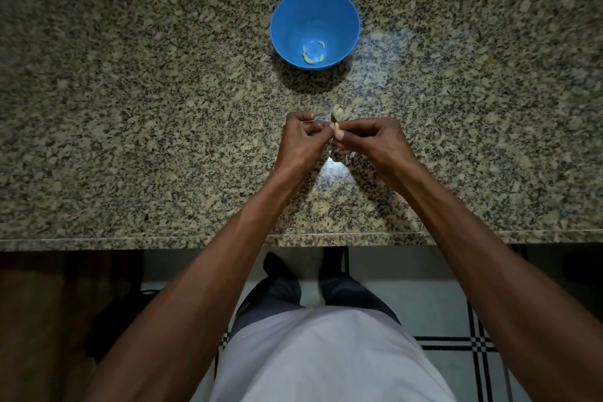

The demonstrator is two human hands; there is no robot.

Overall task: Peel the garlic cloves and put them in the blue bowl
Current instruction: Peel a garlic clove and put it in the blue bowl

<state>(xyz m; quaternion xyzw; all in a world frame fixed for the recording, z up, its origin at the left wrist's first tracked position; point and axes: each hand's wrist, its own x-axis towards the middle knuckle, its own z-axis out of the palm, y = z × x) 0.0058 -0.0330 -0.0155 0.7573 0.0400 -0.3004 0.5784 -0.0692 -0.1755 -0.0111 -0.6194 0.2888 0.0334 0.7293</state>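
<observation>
Head camera: both my left hand and right hand pinch a pale papery garlic clove just below the round blue plastic bowl, which holds peeled cloves; a garlic remnant lies between.

The light over me is dim. A white glare spot sits on the granite counter at 6 o'clock from my hands; the blue bowl casts shadow toward me. Edges bend and darken.
</observation>
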